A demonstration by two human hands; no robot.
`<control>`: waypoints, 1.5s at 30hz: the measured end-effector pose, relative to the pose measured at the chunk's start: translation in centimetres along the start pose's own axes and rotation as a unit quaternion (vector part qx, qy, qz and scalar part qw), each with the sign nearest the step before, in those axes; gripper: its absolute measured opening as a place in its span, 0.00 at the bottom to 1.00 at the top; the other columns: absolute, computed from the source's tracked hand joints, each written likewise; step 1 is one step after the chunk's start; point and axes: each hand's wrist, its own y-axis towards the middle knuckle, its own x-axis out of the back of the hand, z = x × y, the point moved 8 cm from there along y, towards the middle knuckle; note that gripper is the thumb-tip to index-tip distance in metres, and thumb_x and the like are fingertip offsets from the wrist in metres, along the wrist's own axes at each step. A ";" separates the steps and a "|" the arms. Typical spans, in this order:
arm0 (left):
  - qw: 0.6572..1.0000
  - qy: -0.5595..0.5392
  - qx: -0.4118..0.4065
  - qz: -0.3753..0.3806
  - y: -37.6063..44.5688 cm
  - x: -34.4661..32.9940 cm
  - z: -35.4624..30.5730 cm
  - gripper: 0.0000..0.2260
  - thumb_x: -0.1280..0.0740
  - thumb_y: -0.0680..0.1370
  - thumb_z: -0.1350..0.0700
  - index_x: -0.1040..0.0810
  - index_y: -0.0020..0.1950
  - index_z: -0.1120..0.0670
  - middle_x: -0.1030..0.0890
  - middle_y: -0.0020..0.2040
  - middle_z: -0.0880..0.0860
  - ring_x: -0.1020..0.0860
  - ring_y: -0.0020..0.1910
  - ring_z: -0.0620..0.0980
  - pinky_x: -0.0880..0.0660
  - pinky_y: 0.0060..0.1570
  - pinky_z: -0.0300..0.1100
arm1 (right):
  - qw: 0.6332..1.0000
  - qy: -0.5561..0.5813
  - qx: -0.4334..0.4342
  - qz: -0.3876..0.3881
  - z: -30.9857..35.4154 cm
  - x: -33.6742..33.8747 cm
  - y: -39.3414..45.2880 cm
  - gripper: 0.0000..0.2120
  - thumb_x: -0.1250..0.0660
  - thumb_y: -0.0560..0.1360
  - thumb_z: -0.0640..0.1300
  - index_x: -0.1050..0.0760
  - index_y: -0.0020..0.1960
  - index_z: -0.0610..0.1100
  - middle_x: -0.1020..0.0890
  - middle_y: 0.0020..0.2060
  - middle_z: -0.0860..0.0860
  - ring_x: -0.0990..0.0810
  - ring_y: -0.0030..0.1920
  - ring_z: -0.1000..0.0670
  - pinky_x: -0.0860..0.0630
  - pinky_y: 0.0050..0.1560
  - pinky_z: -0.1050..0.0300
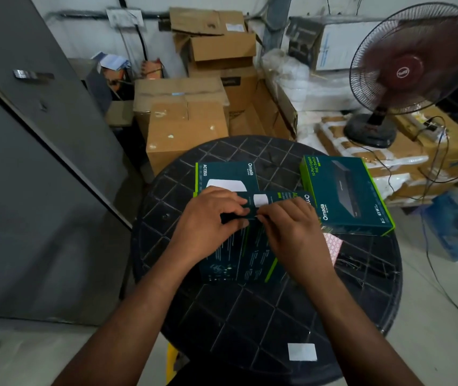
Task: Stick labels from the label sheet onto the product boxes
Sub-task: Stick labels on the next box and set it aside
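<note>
Three teal product boxes (pixel 346 195), one pink label sheet (pixel 332 246), two hands (pixel 208 221), one fan (pixel 414 71)

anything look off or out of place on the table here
One stray white label sits alone at the near edge of the round black table, far from the pink label sheet that pokes out from under the right hand. It seems stuck to the table, not a box. Nothing looks spilled or damaged.

Round black table (pixel 264 316), grid-patterned top, on pale floor (pixel 431 344). Grey metal cabinet (pixel 27 190) at left. Brown cardboard cartons (pixel 186 129) stacked behind table against white wall (pixel 83 32). Maroon pedestal fan (pixel 414 71) at right, standing on wrapped bundles (pixel 333 135); black cables (pixel 431 246) trail across floor.
</note>
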 end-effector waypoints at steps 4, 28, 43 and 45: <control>1.000 0.015 -0.003 0.017 -0.1 -0.1 -0.3 0.07 0.21 0.71 0.54 0.13 0.47 0.49 0.16 0.54 0.42 0.25 0.56 0.40 0.37 0.55 0.21 | 1.000 -0.010 0.010 0.022 -0.1 -0.2 0.2 0.06 0.33 0.81 0.41 0.19 0.50 0.40 0.19 0.42 0.46 0.24 0.43 0.42 0.24 0.46 0.45; 1.000 -0.009 -0.019 0.011 0.6 -0.3 0.3 0.08 0.22 0.71 0.53 0.14 0.49 0.49 0.15 0.54 0.44 0.24 0.57 0.42 0.34 0.54 0.28 | 0.994 -0.067 0.033 0.084 0.6 -0.8 0.6 0.05 0.32 0.80 0.40 0.21 0.47 0.40 0.22 0.42 0.46 0.27 0.44 0.44 0.24 0.39 0.47; 1.000 -0.010 -0.016 0.007 1.9 -0.3 0.8 0.07 0.22 0.71 0.54 0.13 0.48 0.49 0.15 0.53 0.44 0.22 0.57 0.44 0.29 0.55 0.38 | 0.983 0.119 -0.074 0.115 -3.1 -0.5 3.0 0.04 0.25 0.74 0.46 0.14 0.47 0.47 0.19 0.46 0.55 0.21 0.47 0.53 0.21 0.47 0.52; 1.000 0.000 -0.016 0.008 2.0 -0.3 0.9 0.07 0.22 0.71 0.53 0.13 0.48 0.49 0.15 0.53 0.43 0.22 0.56 0.44 0.30 0.55 0.35 | 0.988 0.099 -0.047 0.109 -3.3 -1.0 3.5 0.05 0.21 0.69 0.43 0.15 0.44 0.46 0.18 0.45 0.54 0.20 0.46 0.51 0.21 0.45 0.47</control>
